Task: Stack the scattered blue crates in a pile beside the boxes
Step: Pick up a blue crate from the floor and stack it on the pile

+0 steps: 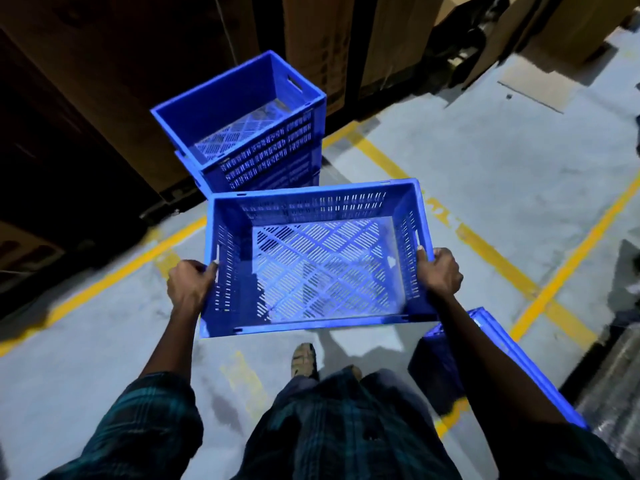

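I hold a blue slotted crate [317,261] level in front of me, open side up and empty. My left hand [190,284] grips its left wall and my right hand [440,271] grips its right wall near the handle slot. Just beyond it, a pile of blue crates [249,133] stands on the floor against tall cardboard boxes [145,64]. The top crate of that pile is empty. Another blue crate [446,362] lies on the floor at my lower right, partly hidden by my right arm.
Yellow floor lines [485,247] cross the grey concrete. More cardboard boxes [391,36] line the back, with a flat cardboard sheet [543,81] on the floor at the right. A wrapped load [620,375] sits at the right edge. My foot [304,362] is below the held crate.
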A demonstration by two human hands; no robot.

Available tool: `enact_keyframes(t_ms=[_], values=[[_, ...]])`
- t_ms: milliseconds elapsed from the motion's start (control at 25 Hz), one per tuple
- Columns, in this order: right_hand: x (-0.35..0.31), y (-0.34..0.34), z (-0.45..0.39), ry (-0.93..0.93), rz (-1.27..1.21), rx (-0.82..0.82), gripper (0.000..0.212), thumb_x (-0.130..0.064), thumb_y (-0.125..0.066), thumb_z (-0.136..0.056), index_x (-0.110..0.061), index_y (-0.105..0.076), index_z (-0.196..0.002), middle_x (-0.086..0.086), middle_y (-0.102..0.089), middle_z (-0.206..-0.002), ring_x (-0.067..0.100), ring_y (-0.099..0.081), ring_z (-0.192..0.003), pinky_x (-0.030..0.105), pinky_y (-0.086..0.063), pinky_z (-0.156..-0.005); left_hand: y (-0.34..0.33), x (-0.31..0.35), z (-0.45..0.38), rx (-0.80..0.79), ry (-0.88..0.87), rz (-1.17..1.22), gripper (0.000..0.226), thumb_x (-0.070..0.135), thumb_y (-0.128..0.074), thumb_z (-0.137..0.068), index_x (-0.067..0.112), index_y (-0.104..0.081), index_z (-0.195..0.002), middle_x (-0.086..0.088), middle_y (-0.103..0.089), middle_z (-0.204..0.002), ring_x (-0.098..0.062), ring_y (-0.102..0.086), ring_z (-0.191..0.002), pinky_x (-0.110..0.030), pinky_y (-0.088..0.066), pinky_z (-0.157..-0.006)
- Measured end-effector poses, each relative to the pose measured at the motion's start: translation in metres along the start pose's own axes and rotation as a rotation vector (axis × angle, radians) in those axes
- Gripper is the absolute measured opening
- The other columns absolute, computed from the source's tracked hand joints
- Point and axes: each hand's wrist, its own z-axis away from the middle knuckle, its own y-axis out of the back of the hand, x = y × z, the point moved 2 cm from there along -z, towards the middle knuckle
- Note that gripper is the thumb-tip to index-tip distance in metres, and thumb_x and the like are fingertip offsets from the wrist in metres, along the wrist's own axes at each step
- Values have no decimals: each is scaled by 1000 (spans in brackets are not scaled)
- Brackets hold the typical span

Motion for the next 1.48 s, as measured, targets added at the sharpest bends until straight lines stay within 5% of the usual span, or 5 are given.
enact_keyframes(t_ms=[440,680,880,1080,1480], values=[[-45,57,-57,285,-6,-43,43,-52,-54,-90,-14,-59,-110,19,-68,-112,42,-63,-107,42,-48,-92,1,47,92,370,248,205,50,52,-70,-81,6,-79,-99,-29,-73,-99,-47,-68,-99,-45,-54,-88],[-111,87,-91,443,-61,-39,40,-46,-56,-89,-13,-57,-112,18,-70,-109,40,-65,-104,41,-48,-89,8,82,113,456,279,363,51,54,-67,-83,4,-75,-84,-25,-71,-86,-46,-68,-93,-42,-52,-78],[-175,78,-125,508,-59,-143,40,-31,-56,-80,-18,-54,-118,15,-70,-112,40,-64,-105,39,-47,-87,18,102,69,414,210,399,48,43,-55,-94,0,-72,-105,-28,-72,-101,-46,-68,-99,-45,-52,-84],[-243,40,-160,512,-16,-192,40,-32,-56,-80,-21,-49,-118,13,-69,-114,39,-63,-107,38,-44,-85,26,122,0,446,194,437,42,38,-55,-95,1,-72,-105,-26,-73,-98,-44,-69,-94,-41,-48,-76],[-384,-35,-204,546,-6,-144,33,-25,-57,-83,-20,-49,-115,16,-69,-111,40,-64,-104,42,-47,-88,66,177,-139,508,263,462,37,36,-56,-96,8,-72,-114,-23,-73,-104,-44,-68,-102,-44,-52,-86]])
